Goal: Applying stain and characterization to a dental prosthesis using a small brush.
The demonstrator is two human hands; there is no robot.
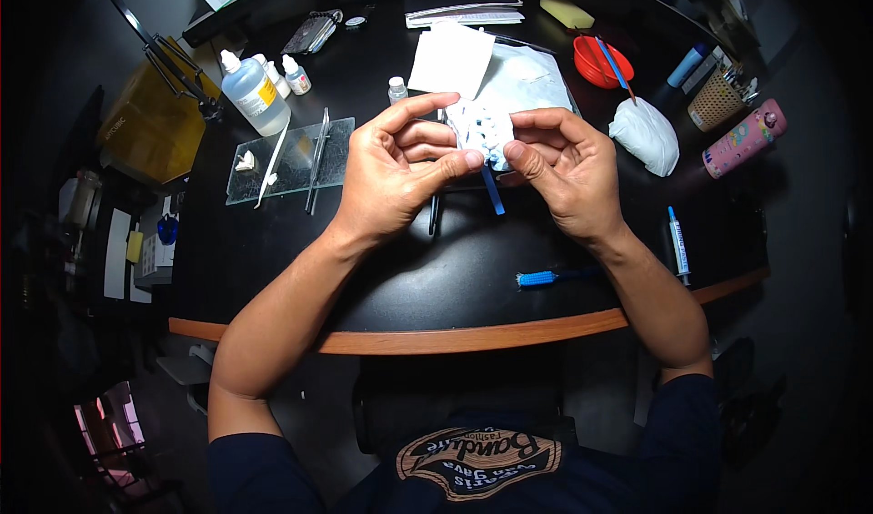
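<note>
Above the middle of the table, I hold a small white piece [482,125] with dark gaps and pale blue patches. Its exact kind is hard to make out in the glare. My left hand [400,164] pinches its left side between thumb and fingers. On the other side, the thumb and fingertips of my right hand [566,168] grip it too. A flat blue strip [493,191] shows just below the piece; whether they are joined cannot be seen. Behind lie a square white pad [452,59] and a white sheet [532,77].
Left: glass slab [300,164] with tweezers [318,159] and a spatula-like stick [273,168]; large clear bottle [255,95], small dropper bottles. Right: red bowl [591,66], white bag [644,136], pink bottle [744,138], syringe [678,243]. Blue brush [538,279] near the wooden edge [455,338].
</note>
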